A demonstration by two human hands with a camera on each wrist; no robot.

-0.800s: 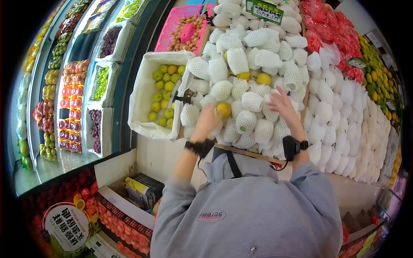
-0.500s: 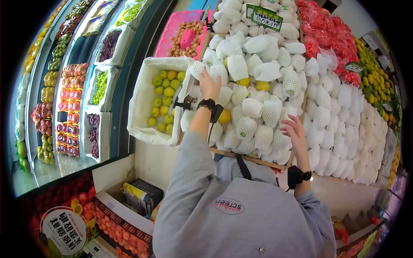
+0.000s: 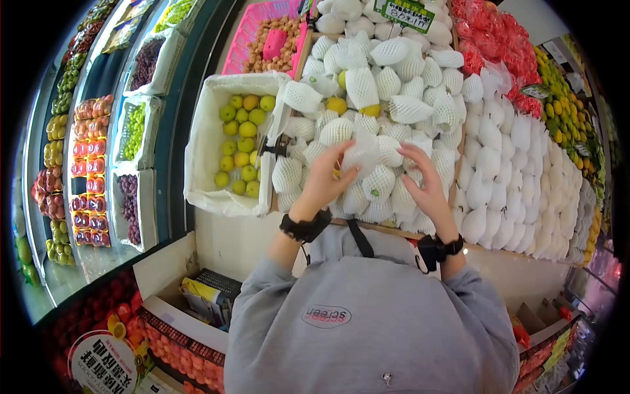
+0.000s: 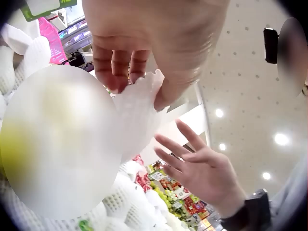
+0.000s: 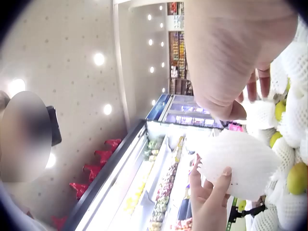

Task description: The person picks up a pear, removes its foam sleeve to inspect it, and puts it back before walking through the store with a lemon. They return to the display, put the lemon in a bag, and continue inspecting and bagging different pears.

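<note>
In the head view my left hand (image 3: 325, 182) is over the front of a pile of foam-wrapped fruit. Its thumb and fingers pinch a white foam fruit sleeve (image 3: 362, 154), thin and translucent. The left wrist view shows that grip at the edge of the sleeve (image 4: 137, 113). My right hand (image 3: 426, 185) hovers just right of the sleeve, fingers spread and holding nothing. A bare yellow fruit (image 3: 336, 172) peeks out beside the left fingers, mostly hidden. Farther back, another yellow fruit (image 3: 336, 105) shows among the white foam sleeves.
A white-lined crate (image 3: 205, 141) of yellow-green fruit stands left of the pile. Behind it is a pink basket (image 3: 239, 43). A price sign (image 3: 407, 14) rises at the back. Rows of white-wrapped fruit (image 3: 492, 177) continue to the right, with red-wrapped fruit (image 3: 489, 39) behind.
My left hand reached to the pile's far left, then came back to the middle, now with the foam sleeve in its fingers. The right hand has moved in closer to it.
</note>
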